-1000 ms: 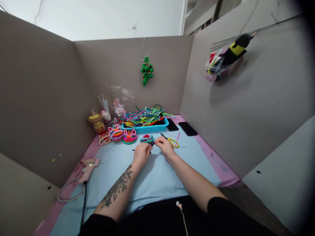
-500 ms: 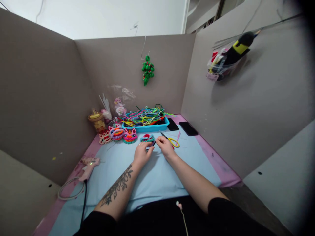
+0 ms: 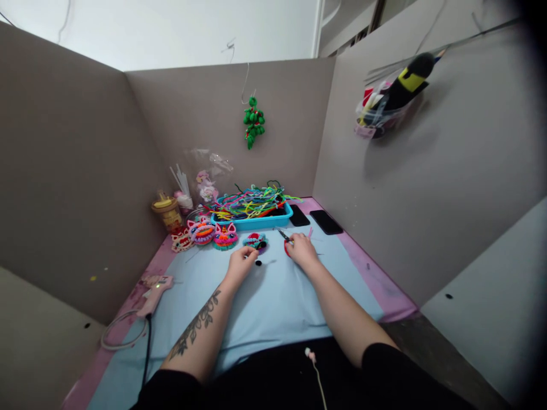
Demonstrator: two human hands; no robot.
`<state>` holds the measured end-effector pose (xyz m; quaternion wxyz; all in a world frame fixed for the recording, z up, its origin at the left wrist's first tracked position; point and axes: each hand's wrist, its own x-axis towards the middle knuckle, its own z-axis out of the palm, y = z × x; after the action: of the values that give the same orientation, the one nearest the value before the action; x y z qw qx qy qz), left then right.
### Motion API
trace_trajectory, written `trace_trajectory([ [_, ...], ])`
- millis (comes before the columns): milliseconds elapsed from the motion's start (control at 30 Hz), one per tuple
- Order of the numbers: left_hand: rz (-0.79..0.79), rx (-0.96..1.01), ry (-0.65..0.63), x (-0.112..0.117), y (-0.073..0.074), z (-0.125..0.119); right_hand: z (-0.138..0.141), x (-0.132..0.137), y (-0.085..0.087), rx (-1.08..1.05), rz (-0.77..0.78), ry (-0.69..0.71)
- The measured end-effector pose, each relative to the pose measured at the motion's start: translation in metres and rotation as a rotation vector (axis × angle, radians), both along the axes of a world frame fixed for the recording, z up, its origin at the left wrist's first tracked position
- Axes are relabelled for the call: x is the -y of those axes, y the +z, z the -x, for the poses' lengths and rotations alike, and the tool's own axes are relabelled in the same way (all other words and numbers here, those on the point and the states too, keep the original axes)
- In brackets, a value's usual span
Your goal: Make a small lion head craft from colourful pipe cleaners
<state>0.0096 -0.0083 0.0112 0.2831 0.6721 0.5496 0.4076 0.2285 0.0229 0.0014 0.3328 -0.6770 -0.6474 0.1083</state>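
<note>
My left hand point(image 3: 241, 261) is closed in a pinch on a small black piece with a round end point(image 3: 262, 245). Just below the fingertips is a second black round spot point(image 3: 258, 263); whether it belongs to the same piece I cannot tell. Behind it sits a blue, red and purple fuzzy pipe-cleaner figure point(image 3: 253, 239). My right hand point(image 3: 303, 249) covers the handles of a pair of scissors point(image 3: 282, 234), fingers closed round them. The scissors' blades point away to the left, and a bit of red handle shows beside the fingers.
A blue tray point(image 3: 252, 224) full of colourful pipe cleaners stands at the back. Several finished fuzzy figures point(image 3: 225, 236) are left of centre, near a lidded cup point(image 3: 167, 212). Two phones point(image 3: 326, 222) lie at the right. A pink glue gun point(image 3: 154, 295) with its cable rests at the left.
My hands have moved apart. The right hand has left the black piece, gone right and closed over the scissors; the left keeps its pinch.
</note>
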Motion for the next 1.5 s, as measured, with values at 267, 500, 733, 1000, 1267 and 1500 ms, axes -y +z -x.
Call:
trace_trajectory([
  [267, 0.157, -0.273, -0.059, -0.009, 0.001, 0.036, -0.008, -0.005, -0.001, 0.231, 0.274, -0.043],
  [500, 0.220, -0.318, -0.093, -0.010, -0.003, 0.036, -0.010, -0.010, -0.005, 0.221, 0.294, -0.070],
  [733, 0.237, -0.348, -0.082, -0.014, -0.008, 0.033, -0.009, -0.011, -0.006, 0.193, 0.307, -0.075],
  [1000, -0.041, -0.201, -0.025, -0.006, 0.005, 0.026, 0.007, 0.006, 0.009, -0.103, -0.062, 0.046],
  [1267, -0.240, -0.167, -0.003, 0.002, 0.007, 0.011, 0.063, 0.022, 0.005, -0.973, 0.062, 0.566],
  [1500, -0.285, -0.188, -0.042, 0.005, 0.006, 0.005, 0.058, 0.020, 0.007, -0.989, 0.064, 0.473],
])
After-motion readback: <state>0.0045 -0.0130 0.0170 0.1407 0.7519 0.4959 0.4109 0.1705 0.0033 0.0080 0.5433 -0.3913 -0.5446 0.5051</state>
